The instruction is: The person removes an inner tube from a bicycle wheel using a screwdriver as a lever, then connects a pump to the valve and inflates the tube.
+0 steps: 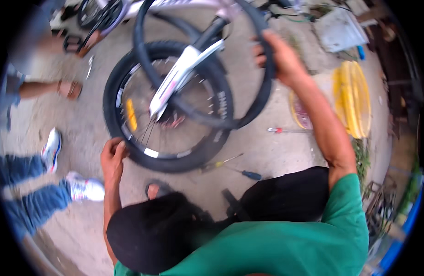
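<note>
The tube [258,105] loops across the upper centre of the frame, in front of the wheel [116,122] and fork [173,83]. At upper right, the right hand [283,57] has its grip curled round the tube's side. The left hand [114,154], fingers bent, is at the tyre's lower-left edge; whether it grips is unclear. The tube looks light, soft and floppy, likely rubbery and not slippery; two well-spaced holds should steady its sagging loop.

Right grip [283,59] curled, far forward; left grip [112,157] nearer.
</note>
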Tool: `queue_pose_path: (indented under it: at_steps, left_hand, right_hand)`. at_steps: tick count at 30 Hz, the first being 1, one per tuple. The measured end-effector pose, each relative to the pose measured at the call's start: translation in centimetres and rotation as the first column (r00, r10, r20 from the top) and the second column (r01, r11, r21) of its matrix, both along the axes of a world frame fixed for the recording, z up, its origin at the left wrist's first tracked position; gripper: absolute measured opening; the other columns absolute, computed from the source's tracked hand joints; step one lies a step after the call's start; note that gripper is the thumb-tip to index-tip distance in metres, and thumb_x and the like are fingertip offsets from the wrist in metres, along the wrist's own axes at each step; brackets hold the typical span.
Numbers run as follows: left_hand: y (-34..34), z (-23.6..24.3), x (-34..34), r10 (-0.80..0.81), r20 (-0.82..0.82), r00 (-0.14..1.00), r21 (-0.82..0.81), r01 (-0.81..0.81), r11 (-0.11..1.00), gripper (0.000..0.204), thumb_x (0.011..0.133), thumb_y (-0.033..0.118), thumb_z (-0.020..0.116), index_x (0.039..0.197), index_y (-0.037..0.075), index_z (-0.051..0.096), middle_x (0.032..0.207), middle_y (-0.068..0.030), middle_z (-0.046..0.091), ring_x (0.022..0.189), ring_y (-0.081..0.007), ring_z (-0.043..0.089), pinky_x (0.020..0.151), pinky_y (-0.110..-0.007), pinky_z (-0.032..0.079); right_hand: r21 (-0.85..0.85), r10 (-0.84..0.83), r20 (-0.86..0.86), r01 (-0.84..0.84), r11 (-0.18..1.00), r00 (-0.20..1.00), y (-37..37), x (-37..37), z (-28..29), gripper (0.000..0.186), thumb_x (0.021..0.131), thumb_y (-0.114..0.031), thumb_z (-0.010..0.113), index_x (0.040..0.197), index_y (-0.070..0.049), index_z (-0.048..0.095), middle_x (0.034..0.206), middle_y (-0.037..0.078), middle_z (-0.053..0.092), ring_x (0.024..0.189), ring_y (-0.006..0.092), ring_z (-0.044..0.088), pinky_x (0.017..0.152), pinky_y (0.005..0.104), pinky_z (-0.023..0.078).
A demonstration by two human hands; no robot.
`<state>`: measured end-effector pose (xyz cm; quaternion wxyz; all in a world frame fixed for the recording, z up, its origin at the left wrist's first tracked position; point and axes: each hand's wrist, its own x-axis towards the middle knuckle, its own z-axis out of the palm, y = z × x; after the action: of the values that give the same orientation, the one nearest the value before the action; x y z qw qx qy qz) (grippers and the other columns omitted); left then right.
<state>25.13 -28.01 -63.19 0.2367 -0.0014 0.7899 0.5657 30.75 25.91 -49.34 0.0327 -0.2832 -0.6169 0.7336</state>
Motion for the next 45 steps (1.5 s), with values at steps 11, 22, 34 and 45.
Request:
queue_pose_path:
  at_steps: [11, 22, 34, 45]
  left_hand:
    - [19.2, 13.3, -9.5, -0.472, -0.433, 0.768, -0.059, 0.498, 0.865, 0.025, 0.099, 0.012, 0.066, 0.12, -0.002, 0.065, 0.102, -0.008, 0.07, 0.091, -0.0147, 0.066, 0.084, -0.031, 0.054]
    - [24.9, 6.3, -12.3, -0.553, -0.784, 0.281, -0.368, 0.507, 0.779, 0.066, 0.085, 0.027, 0.077, 0.139, -0.003, 0.054, 0.143, -0.0285, 0.05, 0.135, -0.0467, 0.046, 0.11, -0.053, 0.039]
    - [24.1, 7.5, -13.5, -0.7, -0.652, 0.292, -0.436, 0.611, 0.661, 0.069, 0.087, 0.038, 0.075, 0.138, -0.004, 0.055, 0.154, -0.0277, 0.042, 0.147, -0.0441, 0.033, 0.113, -0.055, 0.033]
    - [26.6, 7.9, -11.9, -0.737, -0.567, 0.369, -0.493, 0.564, 0.662, 0.067, 0.081, 0.024, 0.077, 0.137, -0.004, 0.053, 0.154, -0.0287, 0.039, 0.146, -0.0475, 0.032, 0.117, -0.056, 0.029]
  right_hand:
    - [0.528, 0.462, 0.414, -0.62, 0.58, 0.785, -2.5, 0.0, 2.0, 0.067, 0.102, -0.063, 0.046, 0.111, -0.001, 0.068, 0.098, 0.013, 0.073, 0.096, 0.0262, 0.069, 0.088, 0.0409, 0.052]
    - [0.412, 0.005, 0.65, -0.358, 0.838, 0.76, 8.0, 7.0, 2.8, 0.062, 0.098, -0.056, 0.059, 0.123, 0.0, 0.066, 0.112, 0.013, 0.072, 0.098, 0.0237, 0.069, 0.084, 0.0379, 0.056]
    - [0.508, -0.033, 0.777, -0.595, 0.624, 0.629, 10.9, 6.4, 6.2, 0.046, 0.091, -0.044, 0.064, 0.109, -0.002, 0.073, 0.093, 0.011, 0.075, 0.087, 0.0243, 0.07, 0.081, 0.0377, 0.054]
    - [0.482, 0.056, 0.855, -0.829, 0.283, 0.516, 27.6, -0.4, -6.4, 0.047, 0.088, -0.044, 0.063, 0.111, -0.005, 0.075, 0.11, 0.02, 0.074, 0.104, 0.0369, 0.069, 0.092, 0.0459, 0.053]
